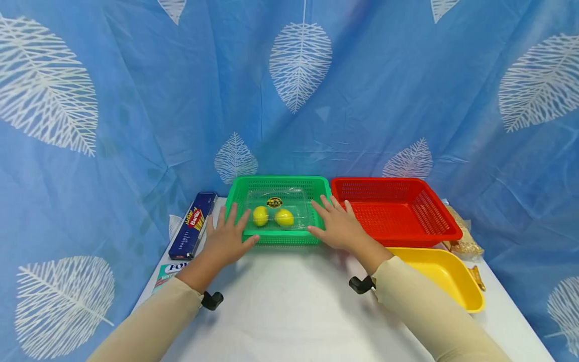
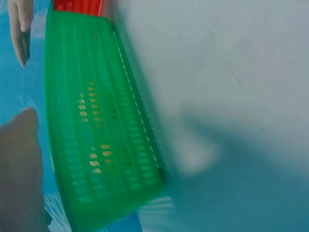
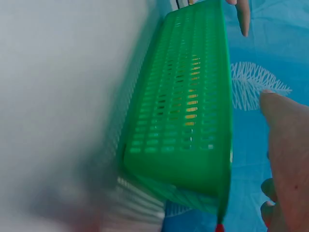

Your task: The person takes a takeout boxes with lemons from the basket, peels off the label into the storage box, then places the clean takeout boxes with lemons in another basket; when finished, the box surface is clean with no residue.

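Note:
A green plastic basket point(image 1: 280, 238) stands at the back of the white table. Inside it lies a clear plastic box point(image 1: 296, 201) with a dark and gold label point(image 1: 274, 202) and two yellow round fruits point(image 1: 284, 217). My left hand point(image 1: 223, 244), fingers spread, is over the basket's left front corner. Opposite it, my right hand point(image 1: 340, 227) is spread at the right front corner. Both wrist views show the basket's slotted front wall point(image 2: 96, 121), with the yellow showing through. A thumb point(image 3: 285, 125) rises beside the rim in the right wrist view. Neither hand holds anything.
A red basket point(image 1: 434, 236) stands right of the green one, with a yellow tray point(image 1: 475, 301) in front. A bag of tan food point(image 1: 466, 246) and a small golden packet point(image 1: 477, 279) lie at the right edge. On the left are a blue spaghetti box point(image 1: 192, 229) and a teal-and-white pack point(image 1: 165, 274).

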A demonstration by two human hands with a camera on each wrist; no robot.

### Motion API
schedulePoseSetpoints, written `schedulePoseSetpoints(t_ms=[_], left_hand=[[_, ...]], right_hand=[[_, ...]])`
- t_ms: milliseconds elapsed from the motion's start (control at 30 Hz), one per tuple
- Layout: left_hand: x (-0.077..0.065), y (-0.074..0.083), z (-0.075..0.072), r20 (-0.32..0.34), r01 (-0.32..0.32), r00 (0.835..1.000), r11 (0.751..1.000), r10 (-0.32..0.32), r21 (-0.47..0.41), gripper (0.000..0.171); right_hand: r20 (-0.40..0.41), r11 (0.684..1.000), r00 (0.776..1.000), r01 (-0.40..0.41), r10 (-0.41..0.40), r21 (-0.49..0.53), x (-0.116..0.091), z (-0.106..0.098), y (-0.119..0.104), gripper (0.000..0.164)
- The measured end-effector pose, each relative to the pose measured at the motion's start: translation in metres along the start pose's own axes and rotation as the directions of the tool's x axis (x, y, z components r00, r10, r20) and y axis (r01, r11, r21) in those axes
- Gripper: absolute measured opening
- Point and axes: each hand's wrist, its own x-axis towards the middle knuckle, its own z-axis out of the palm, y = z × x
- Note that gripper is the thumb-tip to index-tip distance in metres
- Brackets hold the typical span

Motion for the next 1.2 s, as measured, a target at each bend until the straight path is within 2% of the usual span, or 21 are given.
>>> schedulePoseSetpoints(t_ms=[100,233,333,467,567,733,833,933,1067,1200], left_hand=[[-0.001,-0.007,0.006,-0.014,0.045,0.999,0.996,-0.046,-0.076,0.088],[-0.001,-0.015,0.017,0.015,0.106,0.994,0.981,-0.105,-0.162,0.091],[0.008,-0.020,0.020,-0.006,0.123,0.992,0.965,-0.128,-0.230,0.095],[0.025,-0.026,0.014,-0.055,0.119,0.988,0.938,-0.144,-0.327,0.099],[0.033,-0.032,0.014,-0.050,0.117,0.988,0.918,-0.147,-0.379,0.098],[0.039,-0.041,0.021,-0.008,0.119,0.990,0.886,-0.138,-0.448,0.100],[0.037,-0.043,0.022,0.019,0.121,0.992,0.866,-0.127,-0.485,0.104],[0.038,-0.043,0.022,0.040,0.119,0.993,0.858,-0.114,-0.499,0.106],[0.039,-0.044,0.021,0.047,0.118,0.993,0.852,-0.109,-0.510,0.107],[0.039,-0.044,0.022,0.049,0.117,0.993,0.839,-0.107,-0.532,0.115]], right_hand=[[-0.029,0.993,1.000,0.000,0.004,0.117,0.006,0.007,-0.004,0.083],[-0.001,0.959,1.000,-0.020,0.022,0.282,0.013,0.019,-0.007,0.082],[0.003,0.939,0.999,-0.042,0.044,0.342,0.022,0.024,-0.007,0.083],[-0.014,0.924,0.998,-0.052,0.063,0.379,0.041,0.024,-0.011,0.086],[0.009,0.896,0.997,-0.077,0.081,0.437,0.054,0.024,-0.017,0.091],[0.083,0.822,0.990,-0.142,0.116,0.551,0.070,0.032,-0.028,0.103],[0.124,0.806,0.985,-0.169,0.119,0.568,0.075,0.036,-0.031,0.107],[0.152,0.795,0.981,-0.188,0.121,0.577,0.079,0.037,-0.030,0.107],[0.188,0.762,0.974,-0.214,0.123,0.611,0.085,0.039,-0.027,0.107],[0.232,0.698,0.964,-0.254,0.128,0.670,0.092,0.045,-0.023,0.107]])
